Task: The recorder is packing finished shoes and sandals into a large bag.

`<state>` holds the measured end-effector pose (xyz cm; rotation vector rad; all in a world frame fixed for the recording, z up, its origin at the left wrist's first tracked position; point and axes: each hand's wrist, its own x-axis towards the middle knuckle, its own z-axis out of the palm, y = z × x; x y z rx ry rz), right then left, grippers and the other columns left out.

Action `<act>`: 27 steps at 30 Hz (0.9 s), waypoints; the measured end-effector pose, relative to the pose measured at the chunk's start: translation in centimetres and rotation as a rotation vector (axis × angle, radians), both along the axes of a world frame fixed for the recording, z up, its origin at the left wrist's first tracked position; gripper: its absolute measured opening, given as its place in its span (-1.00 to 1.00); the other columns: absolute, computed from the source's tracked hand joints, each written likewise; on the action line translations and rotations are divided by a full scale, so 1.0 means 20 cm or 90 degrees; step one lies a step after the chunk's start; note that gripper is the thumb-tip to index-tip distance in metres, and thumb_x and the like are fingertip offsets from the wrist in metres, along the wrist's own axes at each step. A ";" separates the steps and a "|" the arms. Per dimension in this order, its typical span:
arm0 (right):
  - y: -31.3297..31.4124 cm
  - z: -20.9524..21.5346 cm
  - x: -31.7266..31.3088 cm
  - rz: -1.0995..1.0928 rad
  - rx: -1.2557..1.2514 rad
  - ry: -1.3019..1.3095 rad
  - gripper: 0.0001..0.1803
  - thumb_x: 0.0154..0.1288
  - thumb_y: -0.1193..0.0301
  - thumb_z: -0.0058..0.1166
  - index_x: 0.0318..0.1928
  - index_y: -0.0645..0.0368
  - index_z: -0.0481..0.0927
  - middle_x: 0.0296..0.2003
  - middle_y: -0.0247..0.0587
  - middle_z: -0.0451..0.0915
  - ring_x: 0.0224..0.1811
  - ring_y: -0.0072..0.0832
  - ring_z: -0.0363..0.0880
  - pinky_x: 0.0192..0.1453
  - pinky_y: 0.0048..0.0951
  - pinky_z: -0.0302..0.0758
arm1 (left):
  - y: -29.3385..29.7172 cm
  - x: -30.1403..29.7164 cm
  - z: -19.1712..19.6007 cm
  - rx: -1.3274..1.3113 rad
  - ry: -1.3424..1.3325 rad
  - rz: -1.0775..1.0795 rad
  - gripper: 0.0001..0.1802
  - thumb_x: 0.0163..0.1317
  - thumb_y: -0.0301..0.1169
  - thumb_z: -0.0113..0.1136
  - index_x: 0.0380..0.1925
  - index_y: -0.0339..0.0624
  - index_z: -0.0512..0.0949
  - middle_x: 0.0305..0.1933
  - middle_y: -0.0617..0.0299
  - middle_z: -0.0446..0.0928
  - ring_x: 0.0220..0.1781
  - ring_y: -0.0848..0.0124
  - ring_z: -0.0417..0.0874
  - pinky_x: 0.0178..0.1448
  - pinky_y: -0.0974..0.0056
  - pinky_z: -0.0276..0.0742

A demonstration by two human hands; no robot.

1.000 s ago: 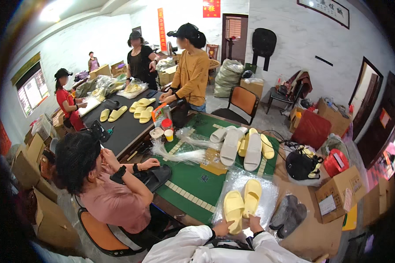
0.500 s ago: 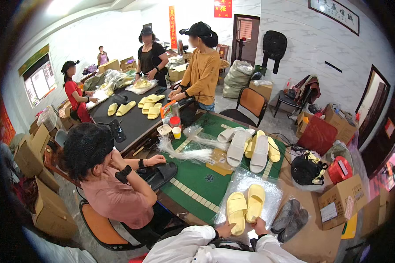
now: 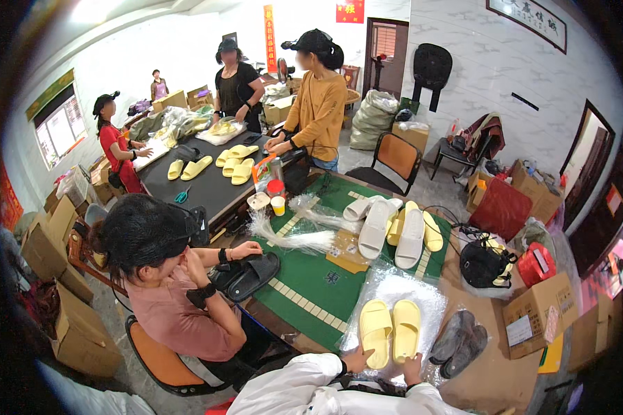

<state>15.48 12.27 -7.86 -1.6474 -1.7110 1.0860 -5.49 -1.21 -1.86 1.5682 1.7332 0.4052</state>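
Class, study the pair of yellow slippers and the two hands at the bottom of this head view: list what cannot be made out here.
- Left hand: palm and fingertips hidden under the heel of the yellow slippers.
- Right hand: only partly showing beyond the white sleeve; its grip cannot be told.
- Forearms: cut off by the lower edge.
- Clear plastic bag: whether its mouth is open is unreadable through glare.

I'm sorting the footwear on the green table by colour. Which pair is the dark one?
The black slippers at the table's left edge, under the hands of the seated person in the pink top; the other pairs on the green mat are white or yellow.
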 end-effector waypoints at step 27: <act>0.10 0.46 -0.62 0.464 0.184 -0.444 -0.53 0.05 0.09 -0.05 -0.12 0.16 0.47 -0.12 0.36 0.33 -0.02 0.12 0.28 0.01 -0.06 0.30 | -0.01 -0.03 -0.09 0.068 0.055 -0.045 -0.14 -0.09 -0.30 0.14 0.25 0.03 -0.03 0.16 -0.46 -0.17 0.05 -0.25 0.27 0.09 0.06 0.30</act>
